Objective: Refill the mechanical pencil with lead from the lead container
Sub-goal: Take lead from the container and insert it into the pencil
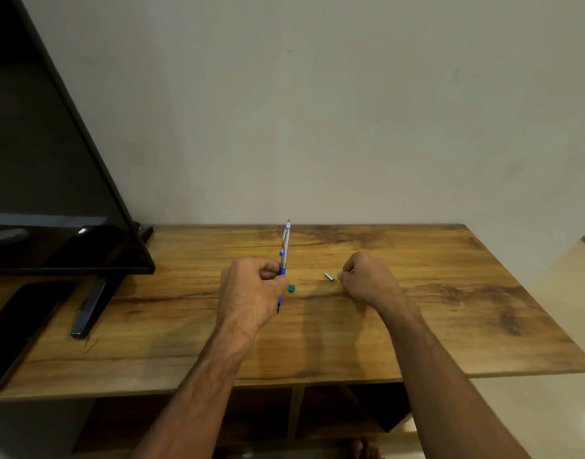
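While my left hand (251,286) gripped the pencil (285,250) upright at frame centre, its metal cap (329,277) lay off on the table (450,309), so I judged it opened but not yet refilled. My right hand (364,276), just right of the cap, was pinched shut, perhaps on lead too thin to see. I counted one pencil, one cap, one green piece (291,288) and no clear lead container.
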